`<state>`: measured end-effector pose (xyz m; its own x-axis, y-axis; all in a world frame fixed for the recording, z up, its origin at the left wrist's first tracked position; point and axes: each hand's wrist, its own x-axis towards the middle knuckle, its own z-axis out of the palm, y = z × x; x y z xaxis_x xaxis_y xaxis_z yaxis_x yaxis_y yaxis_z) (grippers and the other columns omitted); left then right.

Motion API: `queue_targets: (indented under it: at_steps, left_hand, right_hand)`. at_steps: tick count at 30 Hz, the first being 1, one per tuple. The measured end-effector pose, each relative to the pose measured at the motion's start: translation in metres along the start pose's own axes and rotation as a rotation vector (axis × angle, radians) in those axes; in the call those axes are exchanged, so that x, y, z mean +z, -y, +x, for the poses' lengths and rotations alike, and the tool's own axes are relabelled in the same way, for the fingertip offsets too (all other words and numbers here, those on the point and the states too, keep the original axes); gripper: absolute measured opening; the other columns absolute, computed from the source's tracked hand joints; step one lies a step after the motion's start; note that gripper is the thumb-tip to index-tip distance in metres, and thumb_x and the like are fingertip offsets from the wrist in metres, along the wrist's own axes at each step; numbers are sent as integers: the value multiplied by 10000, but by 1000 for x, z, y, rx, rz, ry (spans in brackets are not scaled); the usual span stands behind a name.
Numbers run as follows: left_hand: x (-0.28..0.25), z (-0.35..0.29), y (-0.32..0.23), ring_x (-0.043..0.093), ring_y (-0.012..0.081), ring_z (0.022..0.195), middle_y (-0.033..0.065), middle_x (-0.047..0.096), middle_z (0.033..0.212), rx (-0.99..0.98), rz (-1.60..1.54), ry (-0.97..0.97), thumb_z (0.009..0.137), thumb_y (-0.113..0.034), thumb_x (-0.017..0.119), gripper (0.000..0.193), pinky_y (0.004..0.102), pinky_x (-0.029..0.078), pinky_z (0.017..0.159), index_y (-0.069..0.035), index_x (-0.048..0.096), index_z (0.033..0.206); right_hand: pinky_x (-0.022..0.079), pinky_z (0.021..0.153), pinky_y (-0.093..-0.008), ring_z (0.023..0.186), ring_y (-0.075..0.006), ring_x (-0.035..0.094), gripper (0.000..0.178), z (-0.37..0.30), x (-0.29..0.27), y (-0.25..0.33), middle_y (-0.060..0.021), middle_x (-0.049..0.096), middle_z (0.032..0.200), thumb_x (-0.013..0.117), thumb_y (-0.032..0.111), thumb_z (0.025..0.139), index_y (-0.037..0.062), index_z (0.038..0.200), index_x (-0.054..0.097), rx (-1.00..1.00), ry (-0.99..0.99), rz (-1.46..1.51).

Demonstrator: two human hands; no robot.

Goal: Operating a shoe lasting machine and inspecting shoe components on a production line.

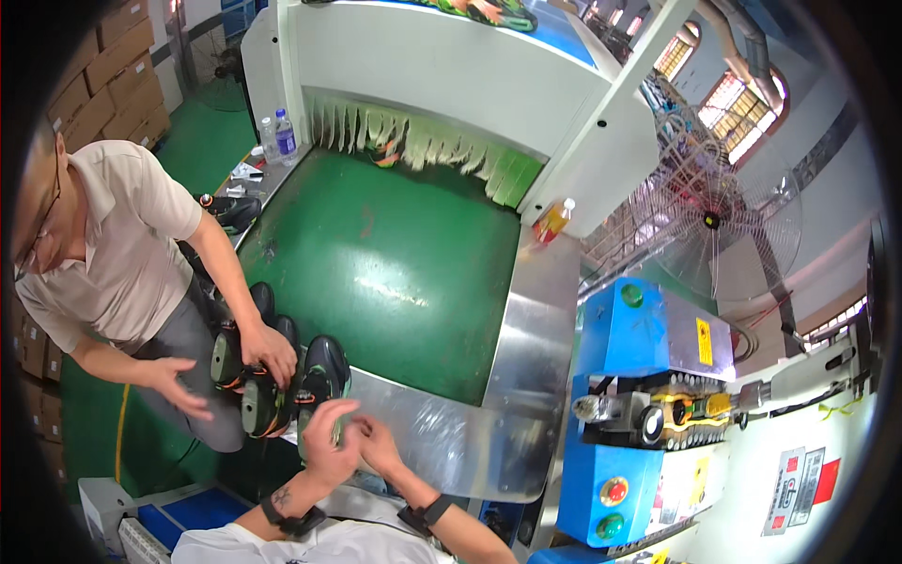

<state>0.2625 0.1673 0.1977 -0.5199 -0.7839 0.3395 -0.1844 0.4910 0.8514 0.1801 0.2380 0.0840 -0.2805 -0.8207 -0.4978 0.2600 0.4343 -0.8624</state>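
My left hand (331,435) is raised beside the black shoe (325,368) at the metal edge of the conveyor, its fingers stretched apart. Close against it is my right hand (378,447), its fingers loosely bent and apart; I see nothing held in either hand. Left of that shoe, another black shoe with an orange trim and a grey sole (264,406) is under a co-worker's hand (270,352). The co-worker's other hand (178,386) is open in the air. More dark shoes (224,360) stand there, partly hidden by the co-worker's arm.
A green conveyor belt (395,273) runs under a fringed curtain (442,146), where a colourful shoe (384,153) sits. Drink bottles (554,221) stand on the metal frame. A blue machine (611,489) with buttons is at my right, a large fan (711,220) behind it. Cartons (113,75) are stacked far left.
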Motion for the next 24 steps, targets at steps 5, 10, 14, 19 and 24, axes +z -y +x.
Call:
queue_targets:
  at_steps: [5, 10, 14, 19, 24]
  left_hand:
    - [109, 118, -34, 583, 340, 1020, 186, 587, 1089, 63, -328, 284, 774, -60, 572, 369, 387, 474, 888, -2, 536, 1137]
    - [194, 251, 69, 531, 388, 1053, 236, 530, 1120, 61, 35, 358, 759, -116, 596, 450, 450, 451, 908, 17, 480, 1173]
    - [188, 329, 210, 503, 406, 1073, 262, 501, 1133, 16, 479, 486, 755, -165, 601, 490, 484, 416, 941, 43, 459, 1175]
    - [137, 344, 359, 318, 384, 1311, 281, 367, 1358, 115, 727, 379, 824, -273, 577, 601, 476, 230, 1115, 48, 408, 1303]
    - [104, 326, 378, 323, 353, 1326, 231, 366, 1394, 96, 652, 356, 844, -333, 552, 558, 481, 229, 1117, 37, 474, 1255]
  right_hand:
    - [473, 900, -303, 1014, -197, 593, 440, 23, -47, -46, -119, 610, 1119, 604, 153, 884, -10, 1268, 463, -594, -104, -356]
    - [546, 799, -352, 967, -194, 619, 385, 58, -75, 37, -126, 645, 1044, 583, 126, 878, -46, 1208, 486, 195, -212, 306]
    - [545, 792, -336, 941, -191, 631, 387, 110, -115, 76, -129, 647, 1057, 576, 139, 881, -68, 1196, 488, 194, -352, 250]
    - [540, 714, -297, 850, -144, 628, 312, 264, -176, 116, -61, 648, 913, 592, 167, 880, -11, 1134, 556, 32, -240, -132]
    - [489, 813, -483, 924, -432, 594, 438, 472, -173, 217, -289, 605, 994, 557, 216, 819, -49, 1166, 519, -571, -285, -1084]
